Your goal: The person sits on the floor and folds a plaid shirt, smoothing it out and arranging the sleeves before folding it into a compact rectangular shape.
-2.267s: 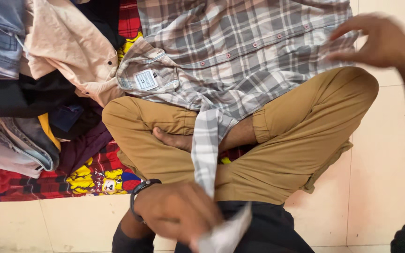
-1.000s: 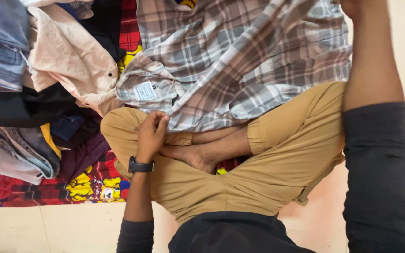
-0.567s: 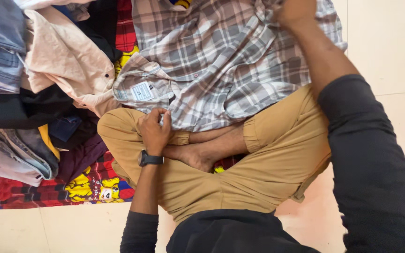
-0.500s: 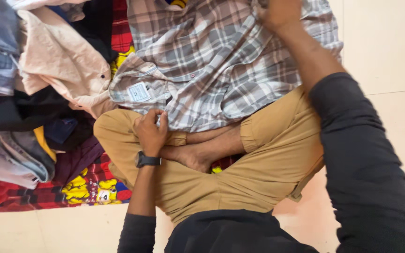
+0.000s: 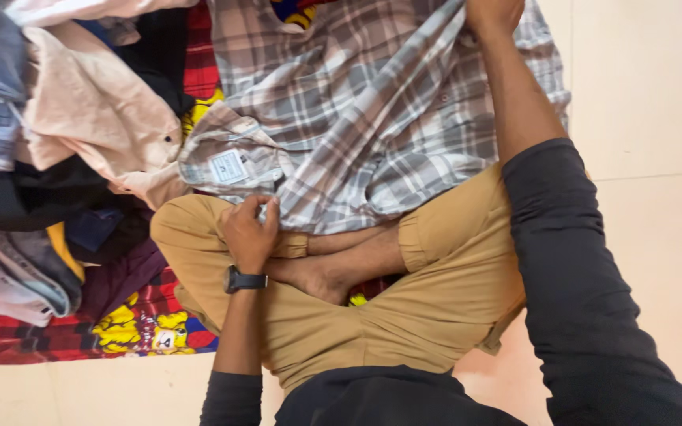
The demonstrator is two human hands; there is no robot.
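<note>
Left hand (image 5: 250,230): fingers curled, pinching the lower edge of a grey-and-white checked shirt (image 5: 357,118) beside its collar label; black wristwatch (image 5: 244,280) on the wrist. Right hand (image 5: 495,12): partly cut off by the top edge, closed on a fold of the same shirt. Shirt: soft woven cotton, rumpled, spread over the crossed knees in tan trousers (image 5: 428,284). Left of it, a heap of clothes (image 5: 57,134), peach, denim and black, on a red patterned blanket (image 5: 136,331); its items are hard to separate.
</note>
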